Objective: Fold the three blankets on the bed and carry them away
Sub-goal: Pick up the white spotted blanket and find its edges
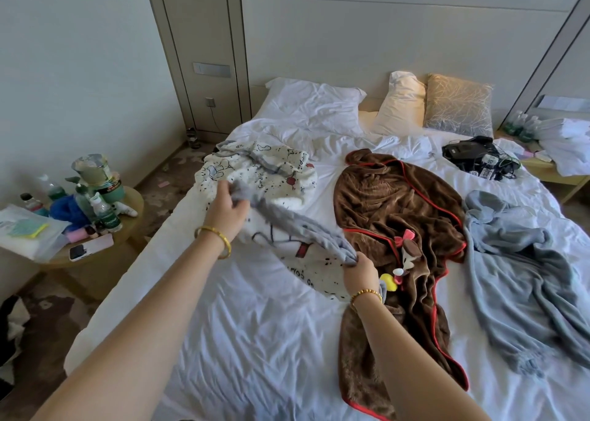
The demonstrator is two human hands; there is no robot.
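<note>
Hands — left hand [227, 204] and right hand [360, 270] — pinched the grey hem of the printed blanket [255, 178], which sagged limp and light between them.

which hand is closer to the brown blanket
Right. The right hand grips the white printed blanket's grey edge right beside the brown blanket; the left hand holds that edge farther left.

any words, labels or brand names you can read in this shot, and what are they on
"go" and a few more black letters, upside down, not readable as words: on the white printed blanket.
Green label on a clear bottle on the side table: white lettering, too blurred to read.
Labels on the black devices on the bed: too small to read.
</note>
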